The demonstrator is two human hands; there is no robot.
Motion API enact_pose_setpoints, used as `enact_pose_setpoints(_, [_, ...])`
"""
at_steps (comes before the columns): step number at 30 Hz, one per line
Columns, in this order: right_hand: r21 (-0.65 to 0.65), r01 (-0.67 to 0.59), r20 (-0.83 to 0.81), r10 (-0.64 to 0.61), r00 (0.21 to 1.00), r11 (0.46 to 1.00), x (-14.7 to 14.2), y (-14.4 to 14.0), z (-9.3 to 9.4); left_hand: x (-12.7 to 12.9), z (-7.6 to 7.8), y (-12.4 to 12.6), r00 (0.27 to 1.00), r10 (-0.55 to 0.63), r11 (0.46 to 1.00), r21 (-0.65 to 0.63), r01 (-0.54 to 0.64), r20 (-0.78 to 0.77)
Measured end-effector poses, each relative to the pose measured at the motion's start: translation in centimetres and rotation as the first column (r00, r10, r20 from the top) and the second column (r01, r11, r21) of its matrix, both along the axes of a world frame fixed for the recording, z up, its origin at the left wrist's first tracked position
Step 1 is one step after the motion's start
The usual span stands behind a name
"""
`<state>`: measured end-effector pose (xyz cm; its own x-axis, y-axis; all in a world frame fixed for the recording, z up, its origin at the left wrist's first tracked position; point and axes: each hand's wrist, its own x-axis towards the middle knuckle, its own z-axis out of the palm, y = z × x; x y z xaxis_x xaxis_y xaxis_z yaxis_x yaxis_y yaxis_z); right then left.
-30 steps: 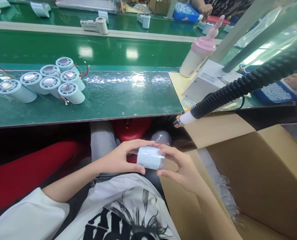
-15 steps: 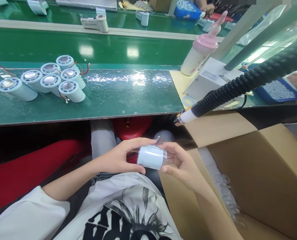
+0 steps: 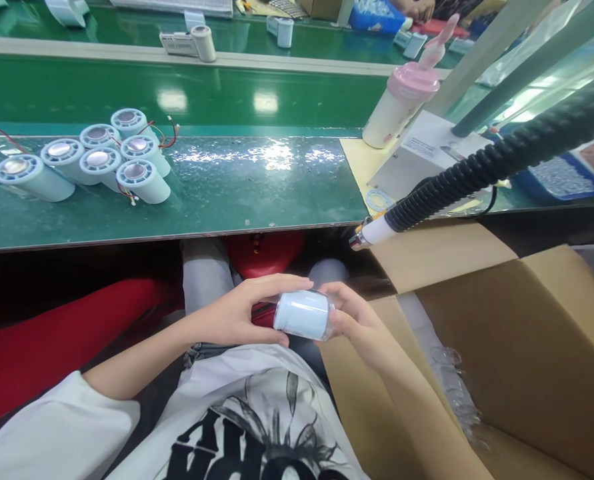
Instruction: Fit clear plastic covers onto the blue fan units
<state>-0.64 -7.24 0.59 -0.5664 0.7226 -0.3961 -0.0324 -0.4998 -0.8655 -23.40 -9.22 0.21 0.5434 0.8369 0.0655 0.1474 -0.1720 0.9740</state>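
Surface: green surface (image 3: 257,193) at the workstation edge, with a green conveyor belt (image 3: 227,93) behind it.
Held part: pale blue cylinder (image 3: 303,313), lying sideways below the surface edge, above the lap.
Left hand (image 3: 237,313): closed on the cylinder's left end, thumb below, fingers above.
Right hand (image 3: 359,320): closed on the cylinder's right end.
Stock: six similar cylinders (image 3: 97,160) are grouped on the surface at far left.
Adjacent items: black corrugated hose (image 3: 477,173), cardboard box (image 3: 517,347), pink-capped bottle (image 3: 401,100).
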Motion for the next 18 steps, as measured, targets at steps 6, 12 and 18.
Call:
enact_pose_setpoints(6, [-0.103,-0.011,0.017,0.013,1.000,0.995,-0.2,-0.4,-0.9,-0.1,-0.2,-0.1,1.000,-0.011,1.000,0.018,0.010,0.013])
enact_pose_setpoints(12, [-0.193,-0.011,0.000,0.012,1.000,0.981,-0.8,-0.5,-0.6,-0.3,-0.2,-0.1,0.999,-0.032,0.999,0.027,0.031,0.043])
enact_pose_setpoints(18, [-0.345,-0.080,-0.069,0.060,0.996,0.935,-1.3,-0.5,-0.4,-0.2,-0.5,0.0,0.990,-0.047,0.999,-0.008,0.049,0.131])
